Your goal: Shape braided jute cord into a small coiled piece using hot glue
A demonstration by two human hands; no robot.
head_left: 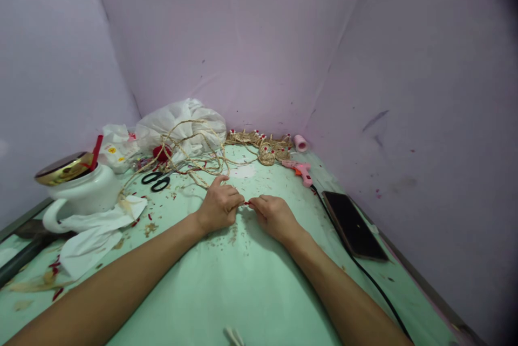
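Left hand [222, 203] and right hand [275, 217], fingertips pinched on a tiny red piece [246, 203], its ends hidden, midway between the green table's [202, 297] side edges, hammer [24, 257] near the left edge, handle cut off.

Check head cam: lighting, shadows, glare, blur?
Head view: diffuse light, soft shadows by the hands; head view: glints on the gold dish, dark upper-right corner; head view: white item at bottom edge blurred, red piece too small for detail.
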